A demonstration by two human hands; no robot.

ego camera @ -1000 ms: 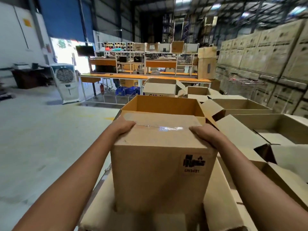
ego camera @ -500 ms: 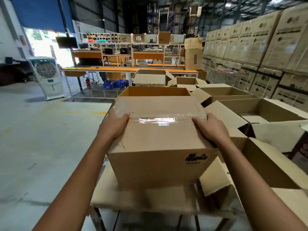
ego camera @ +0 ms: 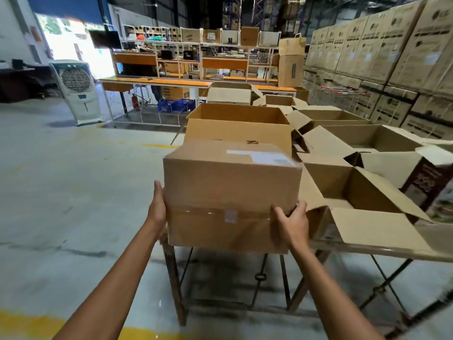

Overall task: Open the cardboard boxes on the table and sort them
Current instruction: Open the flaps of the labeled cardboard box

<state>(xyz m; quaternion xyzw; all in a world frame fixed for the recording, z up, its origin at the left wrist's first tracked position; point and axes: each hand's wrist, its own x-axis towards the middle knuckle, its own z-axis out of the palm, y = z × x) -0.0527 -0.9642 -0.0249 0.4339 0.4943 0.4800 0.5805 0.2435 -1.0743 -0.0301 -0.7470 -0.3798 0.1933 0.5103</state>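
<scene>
A sealed cardboard box (ego camera: pixel 230 187) with clear tape across its near face and a white label on top sits tilted at the table's near end, partly past the edge. My left hand (ego camera: pixel 157 207) lies flat against its left side. My right hand (ego camera: pixel 291 222) grips the lower right corner of the near face, fingers curled round the edge. Behind it stands an open box (ego camera: pixel 239 127) with raised flaps. Several more open boxes (ego camera: pixel 353 192) lie to the right along the table.
The table's metal legs (ego camera: pixel 175 283) stand below the box. A wall of stacked cartons (ego camera: pixel 397 60) runs along the right. An air cooler (ego camera: pixel 77 92) and an orange workbench (ego camera: pixel 171 82) stand at the back. Bare concrete floor (ego camera: pixel 73 192) lies to the left.
The box has been tipped over toward me, so its taped seam now faces me. My hands slid from its top to its near lower sides, and I have stepped back from the table.
</scene>
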